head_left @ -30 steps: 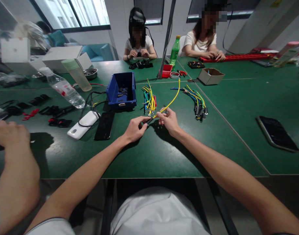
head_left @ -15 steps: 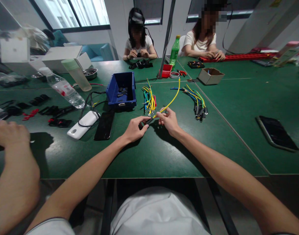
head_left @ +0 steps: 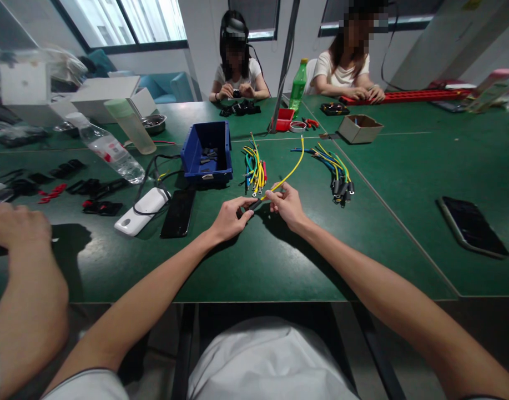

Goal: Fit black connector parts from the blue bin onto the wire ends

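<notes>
Between the fingers of my left hand [head_left: 232, 218] is a small black sleeve [head_left: 255, 204], closed in a pinch just above the table. My right hand [head_left: 288, 206] pinches a yellow wire [head_left: 293, 170] near its lower end, which meets the sleeve; how far it goes inside I cannot tell. The wire's free end curves up and away, with a metal tip. Just beyond my hands lies a bundle of yellow, green and blue wires [head_left: 255, 166] with ring terminals. Right of my right hand is a second bundle of wires [head_left: 336, 171] with black sleeves on their ends.
A blue bin [head_left: 207, 172] holding black pieces stands behind my left hand. Nearer are a black phone [head_left: 178, 214] and a white power bank [head_left: 141, 212] with a cable. Another phone [head_left: 470, 226] lies far right. A person's arm [head_left: 29, 278] rests at left; two people sit opposite.
The free end of the yellow wire has swung slightly left and down. Both hands stay in nearly the same place with the same grip.
</notes>
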`<state>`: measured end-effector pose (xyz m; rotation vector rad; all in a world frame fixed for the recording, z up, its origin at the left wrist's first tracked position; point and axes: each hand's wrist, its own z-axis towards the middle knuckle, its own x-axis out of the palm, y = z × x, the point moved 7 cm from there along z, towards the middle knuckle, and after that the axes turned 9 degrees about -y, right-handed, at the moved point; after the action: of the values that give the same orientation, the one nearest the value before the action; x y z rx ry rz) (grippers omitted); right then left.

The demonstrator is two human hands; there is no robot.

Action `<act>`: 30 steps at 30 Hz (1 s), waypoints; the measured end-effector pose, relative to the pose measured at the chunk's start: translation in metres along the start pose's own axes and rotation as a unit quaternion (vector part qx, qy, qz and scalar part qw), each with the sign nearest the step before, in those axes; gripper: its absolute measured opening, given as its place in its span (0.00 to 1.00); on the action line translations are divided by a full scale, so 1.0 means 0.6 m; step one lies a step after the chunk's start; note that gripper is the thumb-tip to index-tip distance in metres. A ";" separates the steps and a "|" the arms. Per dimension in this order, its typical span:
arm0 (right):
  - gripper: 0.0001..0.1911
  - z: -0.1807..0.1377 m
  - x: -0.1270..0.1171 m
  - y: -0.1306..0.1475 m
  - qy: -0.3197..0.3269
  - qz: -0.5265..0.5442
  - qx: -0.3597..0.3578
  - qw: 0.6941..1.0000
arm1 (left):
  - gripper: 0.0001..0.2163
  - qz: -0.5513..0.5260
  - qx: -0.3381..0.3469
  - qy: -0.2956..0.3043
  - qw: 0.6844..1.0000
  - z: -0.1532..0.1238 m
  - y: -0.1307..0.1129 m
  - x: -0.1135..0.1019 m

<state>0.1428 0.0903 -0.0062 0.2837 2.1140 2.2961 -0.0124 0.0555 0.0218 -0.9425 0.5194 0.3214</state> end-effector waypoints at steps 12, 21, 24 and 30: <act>0.18 0.002 0.001 -0.004 0.009 0.010 -0.007 1.000 | 0.15 -0.011 0.001 0.002 1.000 -0.001 0.003 0.002; 0.18 0.001 0.003 -0.003 0.010 0.005 -0.009 1.000 | 0.15 -0.016 -0.001 -0.001 1.000 -0.001 0.001 0.002; 0.18 0.000 0.002 -0.002 0.009 -0.001 -0.009 1.000 | 0.15 -0.016 -0.001 0.000 1.000 -0.001 0.002 0.003; 0.18 0.000 0.002 0.001 0.007 0.000 -0.013 1.000 | 0.15 -0.016 -0.004 -0.002 1.000 -0.001 0.005 0.003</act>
<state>0.1417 0.0901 -0.0056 0.2697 2.0895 2.3302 -0.0125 0.0567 0.0188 -0.9561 0.4998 0.2958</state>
